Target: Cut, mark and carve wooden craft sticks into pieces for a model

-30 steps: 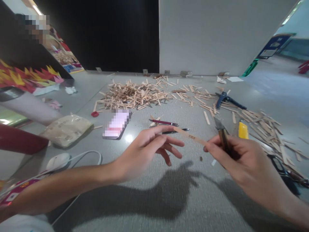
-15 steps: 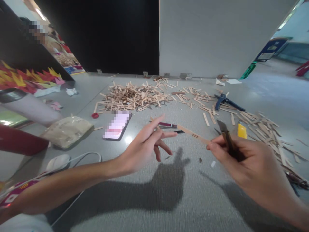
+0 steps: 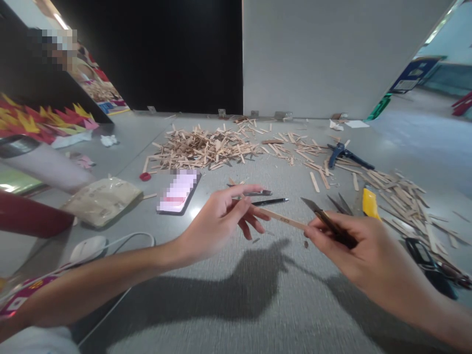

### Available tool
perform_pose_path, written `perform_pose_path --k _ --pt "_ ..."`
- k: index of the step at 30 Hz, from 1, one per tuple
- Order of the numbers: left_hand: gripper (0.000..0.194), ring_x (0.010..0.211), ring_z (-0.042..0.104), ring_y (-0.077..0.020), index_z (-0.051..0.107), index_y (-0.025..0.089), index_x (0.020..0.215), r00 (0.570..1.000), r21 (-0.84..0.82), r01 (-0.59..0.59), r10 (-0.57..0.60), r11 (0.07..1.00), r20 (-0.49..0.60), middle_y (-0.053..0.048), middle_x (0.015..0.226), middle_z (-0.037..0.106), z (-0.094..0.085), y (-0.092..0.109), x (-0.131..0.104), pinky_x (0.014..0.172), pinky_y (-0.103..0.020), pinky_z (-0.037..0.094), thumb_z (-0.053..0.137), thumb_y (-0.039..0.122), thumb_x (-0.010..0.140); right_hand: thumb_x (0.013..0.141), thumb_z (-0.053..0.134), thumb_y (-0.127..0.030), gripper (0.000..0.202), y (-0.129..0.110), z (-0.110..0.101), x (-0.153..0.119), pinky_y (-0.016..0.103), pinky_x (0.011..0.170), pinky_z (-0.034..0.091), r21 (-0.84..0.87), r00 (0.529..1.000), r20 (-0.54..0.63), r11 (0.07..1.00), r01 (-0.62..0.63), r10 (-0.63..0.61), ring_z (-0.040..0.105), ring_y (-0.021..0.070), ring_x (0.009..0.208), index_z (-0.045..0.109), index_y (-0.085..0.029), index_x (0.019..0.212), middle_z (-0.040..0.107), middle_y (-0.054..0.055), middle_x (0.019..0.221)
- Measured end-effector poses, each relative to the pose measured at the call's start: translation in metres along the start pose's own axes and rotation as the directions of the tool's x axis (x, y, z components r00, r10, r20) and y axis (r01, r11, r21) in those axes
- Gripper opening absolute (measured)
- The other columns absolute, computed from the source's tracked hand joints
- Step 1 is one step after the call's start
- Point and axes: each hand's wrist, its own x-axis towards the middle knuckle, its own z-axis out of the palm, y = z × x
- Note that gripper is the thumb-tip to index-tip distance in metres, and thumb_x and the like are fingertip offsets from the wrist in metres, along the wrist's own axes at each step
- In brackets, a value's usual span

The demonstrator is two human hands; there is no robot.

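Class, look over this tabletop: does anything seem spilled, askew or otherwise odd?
The wooden sticks look spilled: some heaped in a tangle by the black panel, others strewn rightward. Also unusual, the right hand pinches a marked stick while holding a knife, its bare blade pointing leftward.

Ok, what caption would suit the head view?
Right hand holding a knife and wooden strip, left hand near the strip's far end.

The single head-mounted camera looks forward and down from above the near edge of the counter (image 3: 206, 314), framing both forearms and hands (image 3: 228, 211) at close range in the lower half and the upright black and grey panels (image 3: 177, 54) beyond, with no second view sharing the scene
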Motion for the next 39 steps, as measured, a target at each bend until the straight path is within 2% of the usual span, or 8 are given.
perform_pose_path --k 4,6,12,21,26,30,33,39 --pt "0.040 0.088 0.080 -0.0230 0.050 0.016 0.146 0.999 -0.078 -0.033 0.031 0.996 -0.024 -0.014 0.115 0.081 0.001 0.002 -0.001 0.062 -0.029 0.061 0.057 0.024 0.107 0.098 0.060 -0.042 0.038 0.000 -0.002 0.000 0.025 0.043 0.029 -0.021 0.998 -0.061 1.000 0.010 -0.011 0.037 0.0118 0.050 0.059 -0.022 0.066 0.043 -0.005 0.057" --pt "0.039 0.089 0.080 -0.0215 0.049 0.016 0.146 0.999 -0.096 -0.032 0.031 0.995 -0.015 -0.013 0.115 0.081 0.001 0.002 -0.001 0.067 -0.029 0.061 0.053 0.018 0.107 0.098 0.060 -0.042 0.038 0.000 -0.002 0.000 0.025 0.043 0.029 -0.031 0.997 -0.078 0.999 0.012 -0.014 0.037 0.0117 0.049 0.060 -0.022 0.066 0.042 -0.005 0.057" --pt "0.051 0.091 0.080 -0.0193 0.044 0.014 0.147 0.999 -0.134 -0.048 0.051 0.990 0.017 -0.013 0.120 0.081 -0.002 0.001 -0.002 0.073 -0.028 0.059 0.052 0.003 0.098 0.099 0.059 -0.044 0.039 -0.001 -0.002 -0.001 0.024 0.044 0.029 -0.035 0.997 -0.075 0.999 0.010 -0.013 0.036 0.0114 0.049 0.059 -0.022 0.066 0.041 -0.005 0.057" --pt "0.052 0.081 0.079 -0.0211 0.044 0.012 0.152 0.998 -0.099 -0.058 0.058 0.993 0.002 -0.012 0.105 0.084 0.001 0.004 -0.004 0.073 -0.033 0.058 0.060 0.020 0.104 0.100 0.058 -0.042 0.039 0.001 -0.004 -0.003 0.024 0.043 0.030 -0.074 0.996 -0.079 0.997 0.032 -0.038 0.037 0.0110 0.048 0.060 -0.022 0.067 0.042 -0.005 0.056" --pt "0.056 0.085 0.080 -0.0219 0.048 0.011 0.148 0.999 -0.099 -0.051 0.052 0.994 0.001 -0.012 0.108 0.084 0.000 0.002 -0.004 0.076 -0.033 0.059 0.061 0.008 0.094 0.099 0.058 -0.042 0.040 -0.001 -0.004 -0.002 0.023 0.043 0.028 -0.069 0.997 -0.062 0.997 0.038 -0.043 0.036 0.0103 0.048 0.058 -0.022 0.064 0.040 -0.006 0.055" --pt "0.059 0.091 0.081 -0.0284 0.044 0.009 0.153 0.997 -0.271 0.009 0.014 0.963 0.082 -0.017 0.116 0.082 -0.002 0.000 -0.004 0.072 -0.037 0.059 0.052 0.012 0.094 0.099 0.058 -0.043 0.039 -0.002 -0.004 -0.003 0.023 0.043 0.031 -0.046 1.000 -0.027 0.999 0.014 -0.015 0.039 0.0107 0.049 0.064 -0.020 0.068 0.045 -0.005 0.057" --pt "0.066 0.100 0.082 -0.0312 0.041 0.013 0.158 0.986 -0.390 -0.010 0.073 0.921 0.148 -0.018 0.128 0.079 -0.002 0.000 -0.007 0.077 -0.039 0.059 0.050 0.012 0.093 0.098 0.059 -0.043 0.038 -0.002 -0.006 -0.004 0.022 0.041 0.030 -0.040 0.998 -0.060 0.999 0.021 -0.024 0.038 0.0107 0.047 0.065 -0.021 0.067 0.044 -0.005 0.055" --pt "0.069 0.108 0.081 -0.0296 0.047 0.023 0.157 0.968 -0.386 -0.105 0.183 0.916 0.173 -0.013 0.138 0.076 0.000 0.004 -0.017 0.086 -0.041 0.057 0.049 0.001 0.091 0.095 0.061 -0.041 0.033 -0.006 -0.013 -0.004 0.020 0.040 0.038 -0.059 0.990 -0.136 0.998 0.027 -0.035 0.048 0.0120 0.046 0.070 -0.022 0.069 0.056 -0.003 0.055"
